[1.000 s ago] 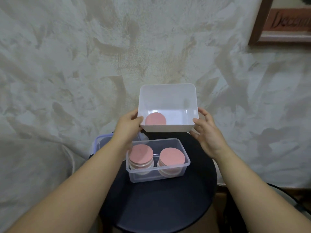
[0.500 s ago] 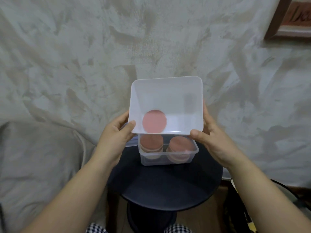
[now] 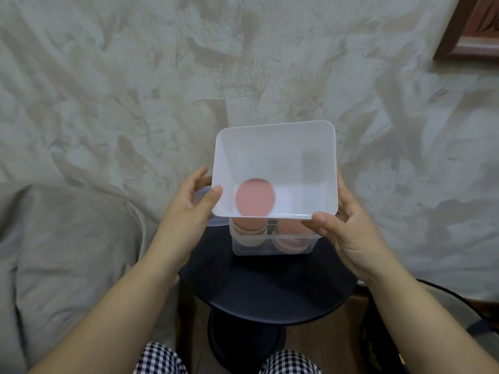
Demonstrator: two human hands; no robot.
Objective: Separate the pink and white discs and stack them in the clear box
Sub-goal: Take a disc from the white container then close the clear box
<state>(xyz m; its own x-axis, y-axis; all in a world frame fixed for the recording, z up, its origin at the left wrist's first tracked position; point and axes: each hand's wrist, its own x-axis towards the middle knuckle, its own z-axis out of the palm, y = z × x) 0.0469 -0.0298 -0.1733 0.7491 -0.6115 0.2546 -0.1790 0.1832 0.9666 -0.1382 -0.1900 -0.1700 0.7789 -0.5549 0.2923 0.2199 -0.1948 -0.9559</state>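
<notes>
A white tub (image 3: 275,157) is held up in the air by both hands, tilted so that its open inside is turned toward the camera. The left hand (image 3: 186,211) is closed on the tub's left wall, with the thumb hooked over the rim at the lower left corner. The right hand (image 3: 343,228) is closed on the right side, its thumb laid along the near rim and its fingers wrapped behind the right wall. One pink disc (image 3: 255,197) is seen lying inside the tub, low against its near left corner. Directly beneath the tub, the clear box (image 3: 270,245) is set on the round dark table (image 3: 267,287), toward the table's far edge. Two stacks of discs (image 3: 249,230) are seen through the clear walls, side by side, with pink faces on top; the upper parts of both are hidden by the tub. A clear lid (image 3: 213,222) with a bluish edge is partly seen behind the left hand
</notes>
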